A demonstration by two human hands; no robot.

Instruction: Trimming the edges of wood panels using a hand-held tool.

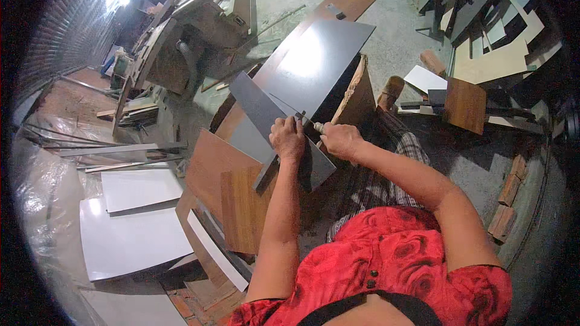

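The biggest thing in front of you is the glossy grey board, lying at a slant over a rough-edged wooden support. At your lower left lies a white board, well apart from your hands. Nearer, a brown board leans beside your left forearm. The dark strip lies crosswise at the near end of the grey board, right under your hands; its near end juts out toward you, and should it bear on little there, a hard push could tip or twist it.

Your bare foot is just beside the support, so a board sliding off that side might land on it. Your left hand is curled over the strip; whether its fingertips also pinch anything, you can't tell from here. Your right hand is closed around the pale handle of a thin tool, whose dark shaft runs past your left fingertips. If the tool skids on that smooth face, it could scratch the grey board or catch those fingers; uneven pressure would be the likely cause.
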